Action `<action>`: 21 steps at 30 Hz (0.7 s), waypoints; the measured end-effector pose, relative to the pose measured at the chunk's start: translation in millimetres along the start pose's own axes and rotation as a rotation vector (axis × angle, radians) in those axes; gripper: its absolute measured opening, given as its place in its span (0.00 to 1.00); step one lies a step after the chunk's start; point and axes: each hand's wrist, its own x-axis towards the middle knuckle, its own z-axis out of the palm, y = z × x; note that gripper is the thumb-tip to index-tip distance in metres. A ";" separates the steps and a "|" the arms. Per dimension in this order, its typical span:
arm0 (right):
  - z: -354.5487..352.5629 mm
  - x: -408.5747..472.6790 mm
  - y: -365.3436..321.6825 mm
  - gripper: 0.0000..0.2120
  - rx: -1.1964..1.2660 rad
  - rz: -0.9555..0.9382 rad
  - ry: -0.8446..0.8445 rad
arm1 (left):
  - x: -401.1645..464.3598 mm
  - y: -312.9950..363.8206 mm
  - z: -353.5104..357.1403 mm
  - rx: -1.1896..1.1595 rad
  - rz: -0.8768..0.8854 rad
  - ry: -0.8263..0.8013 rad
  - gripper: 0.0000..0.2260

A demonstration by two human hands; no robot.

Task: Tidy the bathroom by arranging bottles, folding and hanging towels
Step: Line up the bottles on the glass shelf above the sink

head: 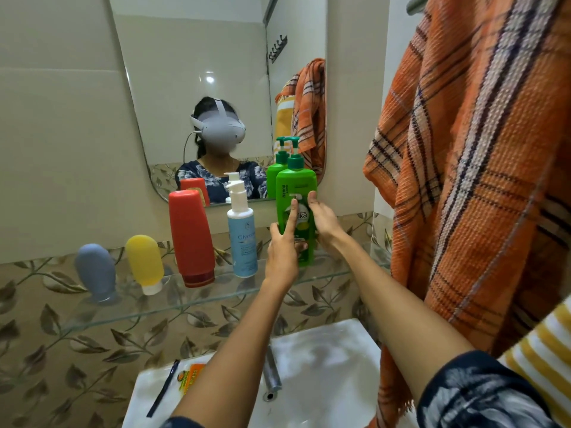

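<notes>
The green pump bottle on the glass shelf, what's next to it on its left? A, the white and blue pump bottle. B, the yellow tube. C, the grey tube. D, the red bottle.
A: the white and blue pump bottle stands directly left of the green pump bottle, which both hands, left hand and right hand, are touching on the glass shelf.

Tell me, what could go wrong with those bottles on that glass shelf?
The green pump bottle is tall and stands near the glass shelf front edge; if either hand, left or right, loosens its grip carelessly, it might tip toward the sink. A nudge leftward could knock the blue pump bottle into the red bottle.
</notes>
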 end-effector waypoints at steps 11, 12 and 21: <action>-13.7 -9.0 -12.8 0.19 -0.278 -0.187 0.115 | -17.6 23.2 -14.3 0.075 -0.019 0.069 0.44; -13.7 -12.8 -13.2 0.19 -0.278 -0.190 0.138 | -20.7 22.9 -15.7 0.060 -0.014 0.092 0.44; -18.3 -58.4 -11.1 0.24 -0.060 -0.187 0.369 | -35.8 36.0 -26.5 -0.034 0.094 0.094 0.44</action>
